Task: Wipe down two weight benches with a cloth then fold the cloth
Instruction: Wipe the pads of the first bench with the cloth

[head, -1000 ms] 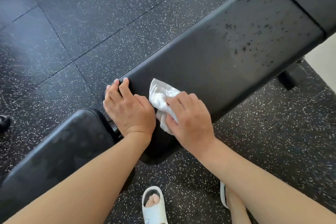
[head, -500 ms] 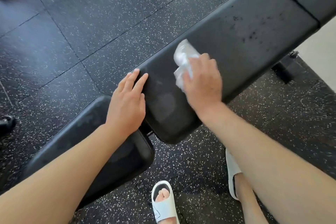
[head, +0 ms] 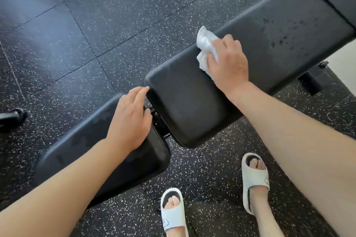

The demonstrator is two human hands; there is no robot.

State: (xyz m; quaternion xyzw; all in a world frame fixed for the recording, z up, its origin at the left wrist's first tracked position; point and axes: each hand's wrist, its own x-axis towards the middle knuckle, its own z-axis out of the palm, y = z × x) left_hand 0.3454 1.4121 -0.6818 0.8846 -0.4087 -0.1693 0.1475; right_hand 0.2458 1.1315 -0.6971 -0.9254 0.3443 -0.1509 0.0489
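We look down on a long black back pad that runs from its rounded near end, low in the middle of the view, up toward the top right corner, where a seam crosses it. Past our right hand the pad lies bare up to that seam, speckled with dark droplets across its far half; toward the near end it is bare too, down to the rounded corner. The right hand presses a crumpled white cloth onto the pad close to its left long edge, about midway along the part we can see. The fingers are curled narrow over the cloth, gripping it against the pad; the cloth bunches out beyond the fingertips toward the left edge and also shows under the thumb side of the hand.

A narrow gap with dark metal hardware separates the near end of this pad from the black seat pad, which slants off toward the bottom left. Our left hand rests palm down on the seat pad's end, fingers straight and close together, holding nothing, their tips reaching the gap beside the back pad's corner.

All around is speckled black rubber floor. Our 2 feet in white slides stand on it, just off the near end of the back pad
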